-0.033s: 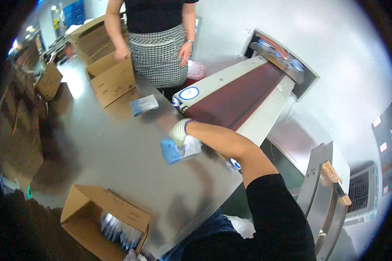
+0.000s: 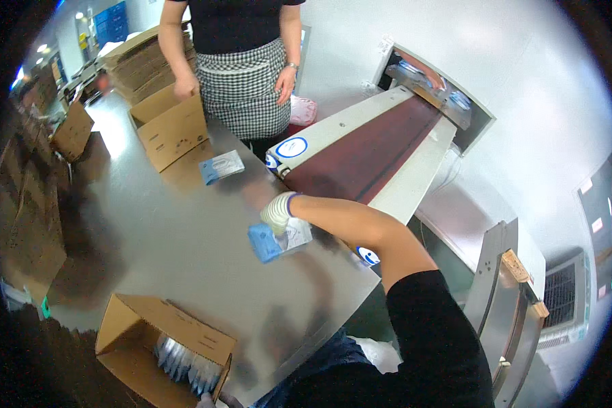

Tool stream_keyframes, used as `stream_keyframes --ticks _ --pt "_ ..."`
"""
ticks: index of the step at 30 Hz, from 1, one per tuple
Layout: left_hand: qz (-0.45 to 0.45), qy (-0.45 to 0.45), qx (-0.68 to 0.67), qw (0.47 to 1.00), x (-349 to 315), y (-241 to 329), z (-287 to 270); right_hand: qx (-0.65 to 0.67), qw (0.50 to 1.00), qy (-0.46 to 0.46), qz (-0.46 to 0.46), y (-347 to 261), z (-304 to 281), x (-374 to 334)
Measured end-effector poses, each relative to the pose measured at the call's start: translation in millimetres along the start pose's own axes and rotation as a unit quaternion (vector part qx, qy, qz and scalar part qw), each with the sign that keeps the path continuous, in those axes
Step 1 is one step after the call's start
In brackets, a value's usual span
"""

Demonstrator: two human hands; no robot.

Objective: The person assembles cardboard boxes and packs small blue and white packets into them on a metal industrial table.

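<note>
My right hand [image 2: 277, 213], in a white striped glove, reaches over the metal table onto a blue-and-white packet [image 2: 296, 234]. Its fingers are bent down against the packet, the fingertips partly hidden. A second packet [image 2: 222, 167] of the same kind lies farther off, by the co-worker's carton. At the bottom edge, only a bit of my left hand [image 2: 207, 401] shows, in a greyish glove at the near corner of an open cardboard box [image 2: 183, 323]; most of its fingers are out of sight. A row of several upright packets [image 2: 183, 364] fills part of that box.
Across the table [image 2: 183, 245] a person holds an open carton [image 2: 172, 132], with stacked flat cardboard [image 2: 139, 68] behind. A dark red conveyor belt [image 2: 360, 153] runs from a wall opening to the table's right edge. More cardboard [image 2: 30, 211] stands at the left.
The view has shifted very slightly. My hands, the packets and the boxes otherwise keep their places.
</note>
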State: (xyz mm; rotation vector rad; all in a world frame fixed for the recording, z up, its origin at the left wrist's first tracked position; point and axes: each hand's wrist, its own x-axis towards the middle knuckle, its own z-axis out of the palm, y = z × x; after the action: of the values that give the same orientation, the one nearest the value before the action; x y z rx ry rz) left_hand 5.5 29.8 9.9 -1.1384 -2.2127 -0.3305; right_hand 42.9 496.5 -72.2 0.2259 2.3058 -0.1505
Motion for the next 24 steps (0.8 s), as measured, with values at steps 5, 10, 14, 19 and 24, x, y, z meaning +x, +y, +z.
stream_keyframes --ticks 5,10,14,19,24 --pt "-0.008 -0.011 0.014 1.0 2 -5 7 0.017 0.991 0.125 -0.044 -2 -12 -6" --pt "0.009 -0.048 0.03 0.998 -1 -13 9 0.049 0.946 0.318 0.046 39 -91 18" --pt "0.007 -0.051 0.034 0.998 -12 -22 17 0.086 0.952 0.214 0.2 79 -119 78" --pt "-0.004 -0.071 0.018 0.997 -11 -8 8 0.124 0.948 0.203 0.213 110 -109 108" --pt "0.012 -0.036 0.041 0.998 8 10 10 0.237 0.949 0.196 0.074 82 -87 72"
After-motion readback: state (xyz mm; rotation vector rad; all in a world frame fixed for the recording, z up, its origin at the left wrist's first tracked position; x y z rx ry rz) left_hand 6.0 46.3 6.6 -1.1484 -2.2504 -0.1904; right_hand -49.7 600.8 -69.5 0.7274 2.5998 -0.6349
